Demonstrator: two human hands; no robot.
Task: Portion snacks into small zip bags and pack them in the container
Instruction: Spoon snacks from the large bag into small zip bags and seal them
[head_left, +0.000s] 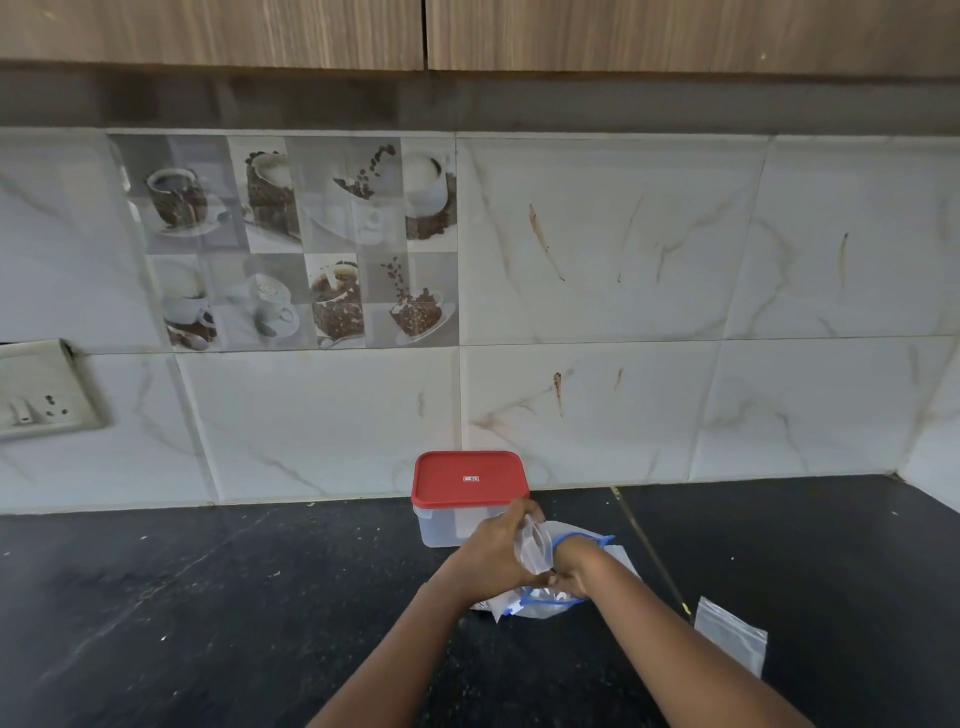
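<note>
My left hand (496, 558) grips a small clear zip bag (532, 545) and holds it upright just in front of the container. The container (447, 530) is clear plastic with a red lid (470, 478) shut on it, and it stands against the tiled wall. My right hand (569, 577) reaches down through the blue-rimmed mouth of a large clear bag (540, 608) lying on the counter. Its fingers are bent close to my left thumb, and what they hold is hidden. A second small zip bag (730, 634) lies flat to the right.
The black stone counter (208, 597) runs left and right, with a seam line at the right. A tiled wall closes off the back. A wall socket (36, 400) sits at the far left, and wooden cabinets (467, 31) hang overhead.
</note>
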